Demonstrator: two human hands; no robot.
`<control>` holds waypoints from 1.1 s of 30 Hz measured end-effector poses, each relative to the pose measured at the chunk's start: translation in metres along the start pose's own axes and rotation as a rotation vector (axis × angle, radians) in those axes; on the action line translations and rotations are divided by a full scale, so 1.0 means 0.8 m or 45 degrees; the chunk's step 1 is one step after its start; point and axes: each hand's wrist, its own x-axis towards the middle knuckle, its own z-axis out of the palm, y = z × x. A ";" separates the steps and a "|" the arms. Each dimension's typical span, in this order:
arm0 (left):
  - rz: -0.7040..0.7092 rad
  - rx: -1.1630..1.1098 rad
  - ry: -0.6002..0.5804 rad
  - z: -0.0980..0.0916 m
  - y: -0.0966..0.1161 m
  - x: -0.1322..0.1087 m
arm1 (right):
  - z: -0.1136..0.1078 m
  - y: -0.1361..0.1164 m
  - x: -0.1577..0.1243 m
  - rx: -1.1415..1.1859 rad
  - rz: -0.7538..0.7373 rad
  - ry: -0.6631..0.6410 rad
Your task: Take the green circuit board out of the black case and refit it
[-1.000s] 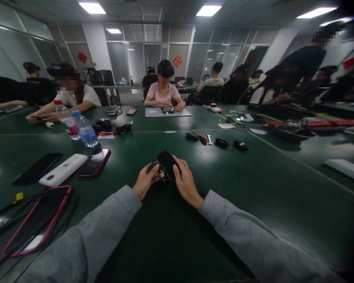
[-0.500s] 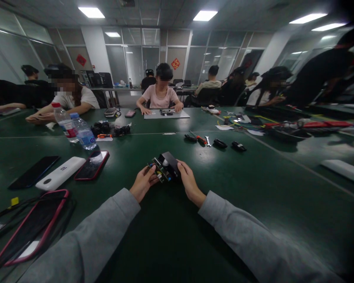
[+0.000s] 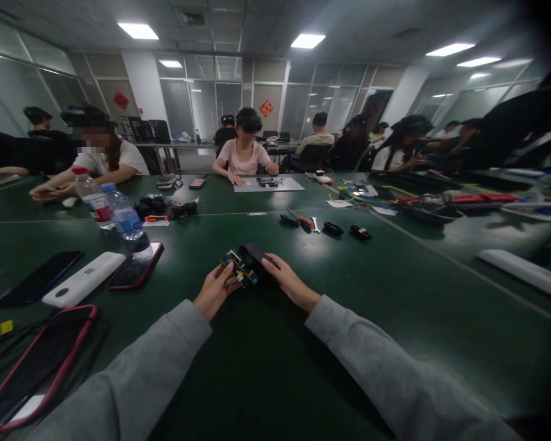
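Note:
My left hand (image 3: 215,288) grips a green circuit board (image 3: 239,271) by its left edge, thumb on top. Small blue, yellow and white parts stand on the board. From the other side, my right hand (image 3: 288,280) is closed round a black plastic casing (image 3: 256,256), thumb along its upper face. Board and casing are held close together above the green table; whether they are joined I cannot tell. Beyond them on the table lie an orange-handled screwdriver (image 3: 305,224), a small wrench (image 3: 315,225) and black pieces (image 3: 333,228).
Two plastic bottles (image 3: 125,214), phones (image 3: 135,265), a white power bank (image 3: 85,278) and cables lie to my left. A long white object (image 3: 523,272) rests at right. Across the green table (image 3: 395,318) a person in pink (image 3: 244,154) works at a light board (image 3: 289,184).
The casing has turned, so its open inside shows less now. Both hands still hold the two parts. The whole view has shifted slightly, and the person opposite has moved their hands.

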 end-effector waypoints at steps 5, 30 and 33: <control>-0.003 -0.003 0.016 0.001 0.001 -0.001 | -0.003 -0.004 -0.002 0.002 0.005 -0.064; -0.035 -0.042 -0.067 0.001 0.006 -0.002 | -0.006 0.014 0.009 -0.267 -0.217 0.240; -0.038 -0.043 -0.064 0.002 0.007 -0.003 | -0.006 0.015 0.008 -0.395 -0.280 0.218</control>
